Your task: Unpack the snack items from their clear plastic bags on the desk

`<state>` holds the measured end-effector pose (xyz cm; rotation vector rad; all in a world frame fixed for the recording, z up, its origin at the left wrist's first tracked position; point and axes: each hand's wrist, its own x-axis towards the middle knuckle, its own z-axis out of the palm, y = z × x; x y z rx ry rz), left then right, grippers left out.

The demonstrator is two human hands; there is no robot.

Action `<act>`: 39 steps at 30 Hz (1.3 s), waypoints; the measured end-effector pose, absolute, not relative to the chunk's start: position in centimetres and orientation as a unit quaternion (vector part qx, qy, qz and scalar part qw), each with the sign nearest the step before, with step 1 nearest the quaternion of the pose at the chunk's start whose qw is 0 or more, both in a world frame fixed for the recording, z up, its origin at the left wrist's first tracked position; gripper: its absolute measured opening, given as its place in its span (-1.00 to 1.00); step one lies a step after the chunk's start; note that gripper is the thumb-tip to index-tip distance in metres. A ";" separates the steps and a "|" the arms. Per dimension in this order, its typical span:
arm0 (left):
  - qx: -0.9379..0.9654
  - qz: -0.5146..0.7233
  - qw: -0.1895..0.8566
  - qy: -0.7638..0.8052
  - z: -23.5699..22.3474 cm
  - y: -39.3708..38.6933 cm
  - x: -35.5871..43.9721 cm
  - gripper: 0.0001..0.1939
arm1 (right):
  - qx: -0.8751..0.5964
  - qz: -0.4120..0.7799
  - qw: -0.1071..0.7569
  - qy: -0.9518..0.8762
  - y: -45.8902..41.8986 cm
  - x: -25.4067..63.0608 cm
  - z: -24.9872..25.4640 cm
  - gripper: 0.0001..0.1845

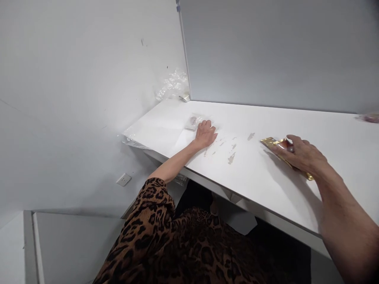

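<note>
Held in my right hand (306, 156) is a shiny gold packet (268, 142) with a clear window showing something orange-red inside. It is tilted over the right part of the white table, and my fingers hide much of it. My left hand (206, 134) rests farther left on the tabletop, fingers curled down on a small clear plastic packet (193, 120). A pinkish round item shows inside that packet, whose right part is under my fingers.
The white table (251, 185) has worn brownish patches between my hands. Crumpled clear plastic (174, 85) lies in the back left corner by the wall. A grey panel (275, 51) borders the rear edge. Another wrapped item (370, 118) is at the far right.
</note>
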<state>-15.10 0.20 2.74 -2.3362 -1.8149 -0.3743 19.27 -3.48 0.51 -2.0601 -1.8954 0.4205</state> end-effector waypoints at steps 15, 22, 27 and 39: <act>-0.751 -0.210 -0.026 -0.625 2.9 -4.1 -12.0 -0.53 | -0.570 0.042 0.441 -0.692 -4.1 16.2 0.3 -0.55; -0.708 -0.116 -0.061 -0.694 3.6 -1.7 -12.2 -0.35 | -0.501 0.084 0.470 -0.722 -4.9 14.7 0.4 -0.66; -0.648 -0.361 -0.265 -0.616 3.4 -1.7 -11.2 -0.53 | -0.477 0.260 0.517 -0.661 -5.5 14.0 0.6 -0.48; -0.346 -0.544 -0.676 -0.357 4.8 -2.1 -0.6 -0.82 | -0.376 0.516 0.646 -0.417 -4.4 14.7 1.3 -0.40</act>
